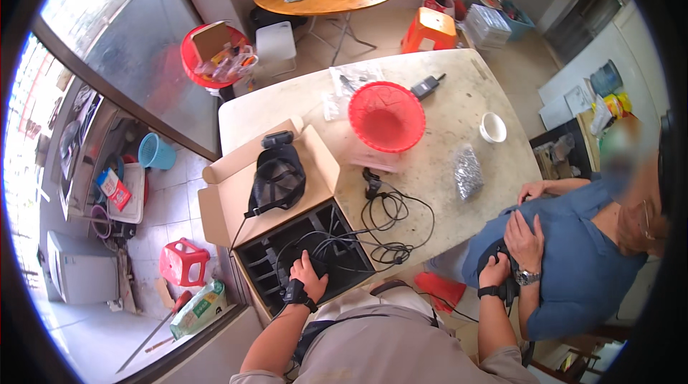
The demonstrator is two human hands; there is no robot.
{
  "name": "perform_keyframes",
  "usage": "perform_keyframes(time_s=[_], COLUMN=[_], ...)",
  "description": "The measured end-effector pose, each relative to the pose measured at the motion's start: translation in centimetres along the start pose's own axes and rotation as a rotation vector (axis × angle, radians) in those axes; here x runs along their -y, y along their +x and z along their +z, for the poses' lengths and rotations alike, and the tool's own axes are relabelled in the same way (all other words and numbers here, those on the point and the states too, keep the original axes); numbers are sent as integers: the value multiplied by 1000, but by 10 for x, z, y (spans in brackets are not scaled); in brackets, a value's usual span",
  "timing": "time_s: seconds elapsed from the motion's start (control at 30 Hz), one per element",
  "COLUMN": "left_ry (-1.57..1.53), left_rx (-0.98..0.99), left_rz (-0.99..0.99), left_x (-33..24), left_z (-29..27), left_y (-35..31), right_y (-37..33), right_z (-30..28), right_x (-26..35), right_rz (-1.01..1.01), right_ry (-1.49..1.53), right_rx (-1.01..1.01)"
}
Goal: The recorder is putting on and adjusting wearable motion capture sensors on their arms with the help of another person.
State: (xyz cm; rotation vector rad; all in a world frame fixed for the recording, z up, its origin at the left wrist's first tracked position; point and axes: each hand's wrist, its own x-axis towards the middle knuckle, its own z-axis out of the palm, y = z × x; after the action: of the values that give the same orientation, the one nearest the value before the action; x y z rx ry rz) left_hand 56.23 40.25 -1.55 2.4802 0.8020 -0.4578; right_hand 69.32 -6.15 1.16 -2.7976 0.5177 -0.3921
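Observation:
My left hand (309,278) reaches into an open cardboard box (321,162) with a black compartmented insert (266,269). Its fingers are spread over dark items and black cable there; what lies under the palm is hidden. My right hand (494,271) is at the right, its fingers curled round a black object (510,289) whose kind I cannot make out. Close by is the hand (525,239) of a person in a blue shirt, with a silver watch. On the raised box lid lies a black mesh cap (281,176) with a small black device (277,139) at its top.
On the pale table (459,97) are a red plastic basin (387,117), tangled black cables (393,219), a walkie-talkie (428,87), a white bowl (493,127) and a bag of small metal pieces (469,172). A red stool (183,263) stands at the left.

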Motion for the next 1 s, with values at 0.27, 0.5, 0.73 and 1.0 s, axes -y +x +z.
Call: perform_keyframes(time_s=[0.27,0.5,0.73,1.0], left_ry=[-54,-75,-16,-74], left_rx=[-26,-27,-113,-125], left_rz=[14,13,148,88], left_x=[7,6,9,16], left_z=[2,4,-1,12], left_y=[-5,-6,-39,-75], right_y=[-23,9,124,184], right_z=[-10,42,203,276], right_x=[11,108,107,52], right_rz=[-26,-300,138,295], right_ry=[-80,147,225,-41], right_rx=[107,45,40,105])
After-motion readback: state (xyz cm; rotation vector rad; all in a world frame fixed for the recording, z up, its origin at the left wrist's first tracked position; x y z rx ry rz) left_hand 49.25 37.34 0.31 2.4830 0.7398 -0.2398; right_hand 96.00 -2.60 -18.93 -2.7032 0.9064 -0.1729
